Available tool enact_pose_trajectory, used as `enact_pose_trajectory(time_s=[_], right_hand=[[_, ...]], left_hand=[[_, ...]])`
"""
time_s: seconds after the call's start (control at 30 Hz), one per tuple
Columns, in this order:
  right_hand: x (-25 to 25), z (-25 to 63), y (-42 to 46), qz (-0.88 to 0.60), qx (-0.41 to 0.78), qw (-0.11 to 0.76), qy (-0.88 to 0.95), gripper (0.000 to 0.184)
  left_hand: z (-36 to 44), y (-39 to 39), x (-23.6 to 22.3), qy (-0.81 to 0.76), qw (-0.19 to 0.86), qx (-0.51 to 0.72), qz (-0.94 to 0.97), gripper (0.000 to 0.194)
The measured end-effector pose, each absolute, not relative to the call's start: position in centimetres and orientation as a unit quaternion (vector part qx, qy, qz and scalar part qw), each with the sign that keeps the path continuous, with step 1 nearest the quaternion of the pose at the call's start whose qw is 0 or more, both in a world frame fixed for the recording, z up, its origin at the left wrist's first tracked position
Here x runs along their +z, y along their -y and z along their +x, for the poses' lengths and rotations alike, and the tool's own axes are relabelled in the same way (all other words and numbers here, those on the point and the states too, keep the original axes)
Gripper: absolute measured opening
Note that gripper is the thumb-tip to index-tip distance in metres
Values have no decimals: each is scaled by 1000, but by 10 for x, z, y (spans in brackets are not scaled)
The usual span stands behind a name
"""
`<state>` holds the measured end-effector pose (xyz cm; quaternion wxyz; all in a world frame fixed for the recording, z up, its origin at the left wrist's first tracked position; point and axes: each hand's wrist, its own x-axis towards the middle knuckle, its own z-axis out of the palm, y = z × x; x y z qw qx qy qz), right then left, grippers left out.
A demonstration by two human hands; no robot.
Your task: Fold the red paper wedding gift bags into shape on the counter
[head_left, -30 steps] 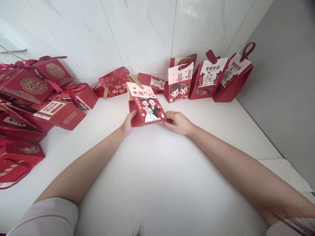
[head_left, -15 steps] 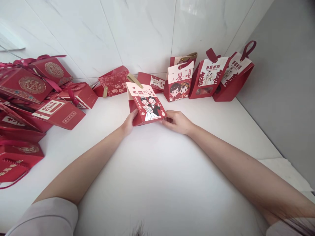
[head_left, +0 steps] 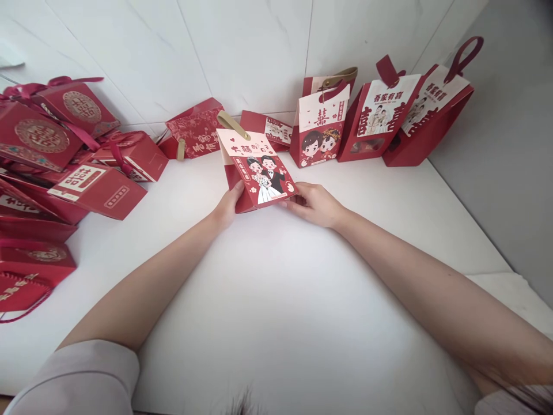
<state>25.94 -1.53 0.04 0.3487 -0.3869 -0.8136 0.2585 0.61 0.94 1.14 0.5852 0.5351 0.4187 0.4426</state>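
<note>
Between my two hands is a red and pink paper gift box (head_left: 264,173) with a cartoon bride and groom on its front and a tan strap handle on top. It leans back, its printed face turned up toward me. My left hand (head_left: 228,203) grips its lower left side, thumb on the edge. At the lower right corner my right hand (head_left: 314,203) holds the bottom edge, with some fingertips hidden under the box. Just behind it lie a floral red box (head_left: 196,129) and another red box (head_left: 274,128) on its side.
Several red boxes with ribbons (head_left: 71,144) are piled at the left. Along the tiled wall at the right stand a box with two cartoon children (head_left: 320,129) and two taller red boxes (head_left: 380,118) with loop handles. A white sheet (head_left: 505,294) lies at the right edge.
The view has shifted slightly, so the boxes at the right appear larger and further right. Both hands still hold the same gift box, which looks almost unchanged in pose.
</note>
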Motion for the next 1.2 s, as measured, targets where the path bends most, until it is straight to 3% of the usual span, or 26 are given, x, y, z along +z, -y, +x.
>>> enact_pose_trajectory(time_s=[0.4,0.63,1.2], right_hand=[[-1,260,13,-396,264,348,808,36],[0,260,13,-396,259,347,809,28],[4,259,13,-396,265,339,811,31]], left_hand=[[-1,-15,-1,-424,585,418,551,79],[-3,-16,-2,-435,556,418,571,77],[-1,-19,-1,-452,534,426,574,79]])
